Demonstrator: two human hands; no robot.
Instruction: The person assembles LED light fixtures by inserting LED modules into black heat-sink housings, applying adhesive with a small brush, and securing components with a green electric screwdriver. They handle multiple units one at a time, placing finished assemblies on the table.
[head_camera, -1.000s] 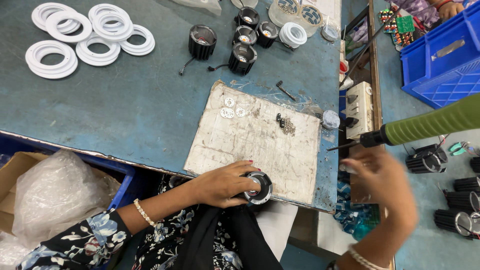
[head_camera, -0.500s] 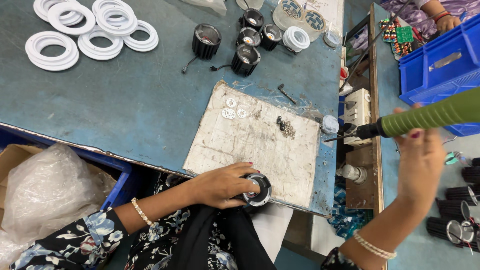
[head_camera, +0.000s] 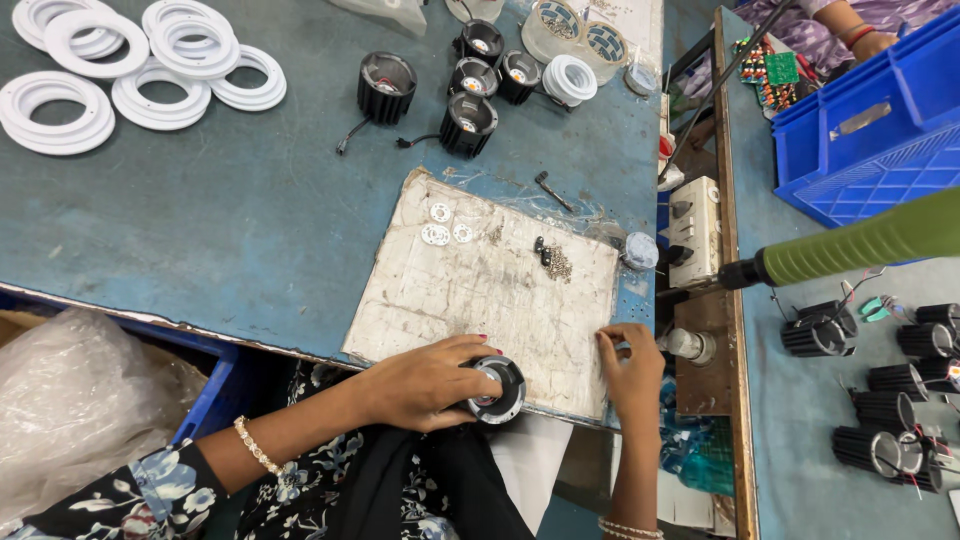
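The lamp housing sits at the near edge of the white board, under my left hand, whose fingers curl around its rim and hold it. My right hand rests just right of it on the board's near corner, fingers bent together, pinching something too small to tell. Further up the board lie screws and washers. Beyond, on the table, stand more black housings and white rings. A blue crate sits far right.
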